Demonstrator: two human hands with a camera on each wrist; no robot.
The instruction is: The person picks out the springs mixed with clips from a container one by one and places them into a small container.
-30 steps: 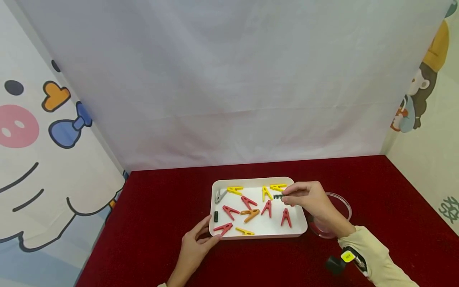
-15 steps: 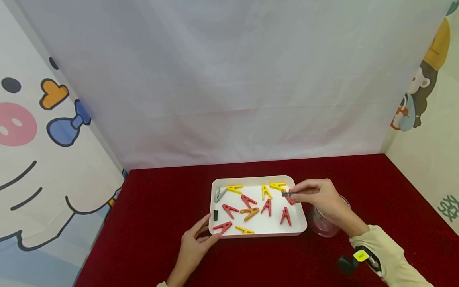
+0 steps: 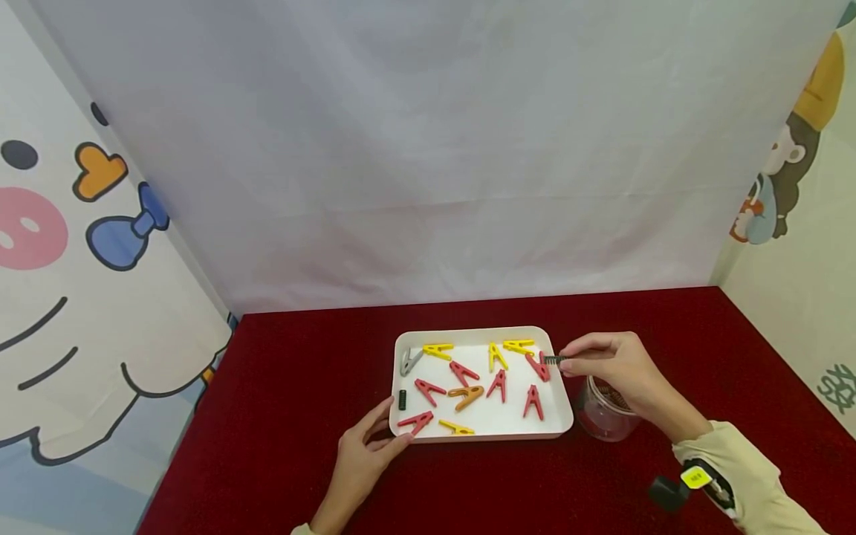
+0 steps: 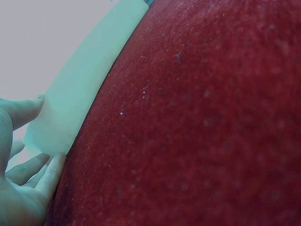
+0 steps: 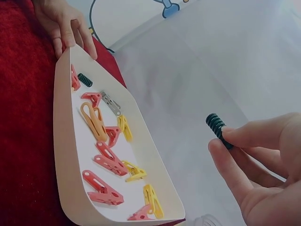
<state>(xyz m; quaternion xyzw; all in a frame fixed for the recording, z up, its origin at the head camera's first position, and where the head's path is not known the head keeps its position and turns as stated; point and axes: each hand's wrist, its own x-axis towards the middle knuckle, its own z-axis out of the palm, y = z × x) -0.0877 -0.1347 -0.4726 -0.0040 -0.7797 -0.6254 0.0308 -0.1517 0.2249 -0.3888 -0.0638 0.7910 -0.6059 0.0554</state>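
Note:
My right hand point(image 3: 618, 368) pinches a dark green coil spring point(image 5: 216, 123) between thumb and fingertips, just past the right rim of a white tray point(image 3: 504, 423). Beneath that hand stands a clear jar point(image 3: 602, 425), partly hidden, with brownish coils inside. My left hand point(image 3: 364, 461) holds the tray's near left corner, thumb at the front side and fingers at the left. Inside the tray lie several clothespins: red ones point(image 3: 533, 402), yellow ones point(image 3: 456, 429), an orange one point(image 3: 466, 397) and a grey one point(image 3: 410, 362). A second dark spring point(image 3: 402, 400) lies by the left wall.
A dark red cloth point(image 3: 301, 371) covers the table. Behind it hangs a pale curtain point(image 3: 468, 148), and printed panels with cartoon figures point(image 3: 120, 241) stand at both sides.
My right hand has moved right with the spring, from above the tray to above the jar, uncovering a red clothespin at the tray's right end. The left hand stays at the corner.

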